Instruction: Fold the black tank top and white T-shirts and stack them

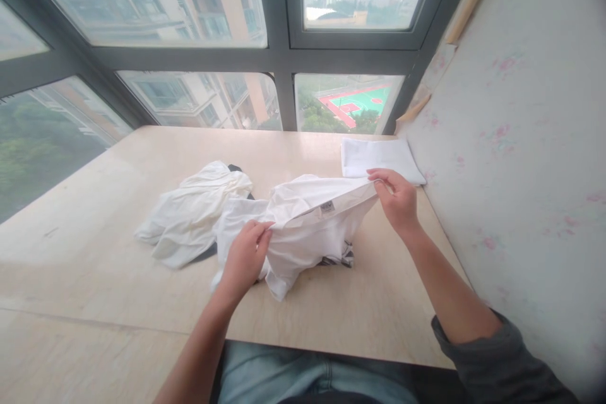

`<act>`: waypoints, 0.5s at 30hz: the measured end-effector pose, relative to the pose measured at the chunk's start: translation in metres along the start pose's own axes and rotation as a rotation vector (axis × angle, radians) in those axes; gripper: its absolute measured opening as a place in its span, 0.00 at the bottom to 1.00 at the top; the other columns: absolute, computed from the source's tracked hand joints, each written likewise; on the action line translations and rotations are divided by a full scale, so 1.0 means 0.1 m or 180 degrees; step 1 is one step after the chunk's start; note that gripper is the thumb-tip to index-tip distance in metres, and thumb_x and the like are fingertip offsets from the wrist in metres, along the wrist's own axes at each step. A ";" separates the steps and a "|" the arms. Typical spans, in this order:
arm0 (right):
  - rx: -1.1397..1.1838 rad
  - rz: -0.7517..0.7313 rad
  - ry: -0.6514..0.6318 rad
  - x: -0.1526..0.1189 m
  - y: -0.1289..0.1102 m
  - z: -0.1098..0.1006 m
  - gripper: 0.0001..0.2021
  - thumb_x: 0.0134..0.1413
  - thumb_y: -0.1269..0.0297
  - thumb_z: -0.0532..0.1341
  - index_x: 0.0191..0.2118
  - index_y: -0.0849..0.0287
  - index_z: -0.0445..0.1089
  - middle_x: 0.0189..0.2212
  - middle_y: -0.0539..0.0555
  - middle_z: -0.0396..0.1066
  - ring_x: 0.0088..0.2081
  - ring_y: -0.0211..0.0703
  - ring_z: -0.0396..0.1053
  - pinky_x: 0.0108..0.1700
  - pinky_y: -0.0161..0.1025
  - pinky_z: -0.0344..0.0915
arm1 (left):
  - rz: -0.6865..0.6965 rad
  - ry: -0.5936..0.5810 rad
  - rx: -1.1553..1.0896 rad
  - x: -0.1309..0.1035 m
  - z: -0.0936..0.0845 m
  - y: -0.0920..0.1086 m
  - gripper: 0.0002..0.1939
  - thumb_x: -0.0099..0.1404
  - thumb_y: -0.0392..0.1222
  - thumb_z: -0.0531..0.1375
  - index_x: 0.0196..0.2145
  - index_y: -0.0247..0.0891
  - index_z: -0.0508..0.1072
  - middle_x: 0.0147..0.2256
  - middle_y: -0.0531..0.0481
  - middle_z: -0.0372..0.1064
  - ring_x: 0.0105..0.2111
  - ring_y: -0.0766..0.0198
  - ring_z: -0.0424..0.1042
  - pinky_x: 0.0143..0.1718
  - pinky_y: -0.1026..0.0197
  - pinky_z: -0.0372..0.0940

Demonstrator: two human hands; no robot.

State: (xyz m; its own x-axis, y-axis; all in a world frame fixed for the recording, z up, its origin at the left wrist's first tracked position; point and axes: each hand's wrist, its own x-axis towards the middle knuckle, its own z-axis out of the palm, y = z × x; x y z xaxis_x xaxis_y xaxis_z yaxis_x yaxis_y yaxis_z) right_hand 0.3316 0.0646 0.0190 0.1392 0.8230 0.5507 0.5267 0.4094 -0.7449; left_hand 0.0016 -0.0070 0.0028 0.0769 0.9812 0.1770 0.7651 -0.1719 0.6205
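White shirt (326,218), mid-frame: its stretched edge slants from lower left to upper right, directly between the hands, neither clearly nearer. Left hand (246,257) pinches the lower end; right hand (396,199) pinches the upper, near the folded white cloth (376,158).

The shirt (307,240) is white, with a black-and-white patch (349,255) at its lower edge. The worktop (118,290) is pale beige, the window frame (279,60) dark grey, and the wallpaper (534,158) off-white with pink flowers.
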 end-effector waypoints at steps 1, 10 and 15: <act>-0.0006 0.0042 -0.0028 0.02 -0.06 -0.03 0.10 0.58 0.65 0.55 0.36 0.56 0.74 0.41 0.55 0.77 0.46 0.48 0.74 0.52 0.45 0.68 | 0.0033 -0.0007 -0.0018 0.04 -0.09 0.00 0.16 0.70 0.47 0.51 0.43 0.39 0.75 0.38 0.46 0.71 0.40 0.57 0.71 0.44 0.56 0.66; -0.0232 0.0603 -0.0873 0.16 -0.34 -0.20 0.17 0.60 0.46 0.58 0.38 0.56 0.70 0.18 0.44 0.59 0.22 0.36 0.58 0.28 0.34 0.55 | -0.0253 0.0513 -0.0627 0.27 -0.49 0.17 0.17 0.70 0.53 0.53 0.31 0.39 0.69 0.25 0.56 0.61 0.27 0.66 0.61 0.30 0.64 0.56; 0.0391 0.0782 -0.2381 0.22 -0.46 -0.56 0.23 0.47 0.41 0.66 0.40 0.56 0.74 0.31 0.51 0.73 0.35 0.44 0.70 0.33 0.35 0.62 | -0.0061 0.0512 -0.0617 0.36 -0.77 0.26 0.18 0.66 0.55 0.58 0.26 0.38 0.69 0.23 0.56 0.59 0.25 0.68 0.58 0.28 0.65 0.53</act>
State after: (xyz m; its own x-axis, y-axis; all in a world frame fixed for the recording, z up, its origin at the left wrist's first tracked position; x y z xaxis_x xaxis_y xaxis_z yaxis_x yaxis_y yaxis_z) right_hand 0.3574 0.0421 0.0863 -0.3834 0.9236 -0.0011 0.4519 0.1865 -0.8724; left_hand -0.0253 0.0166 0.0843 -0.0511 0.9606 0.2734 0.6275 -0.1820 0.7571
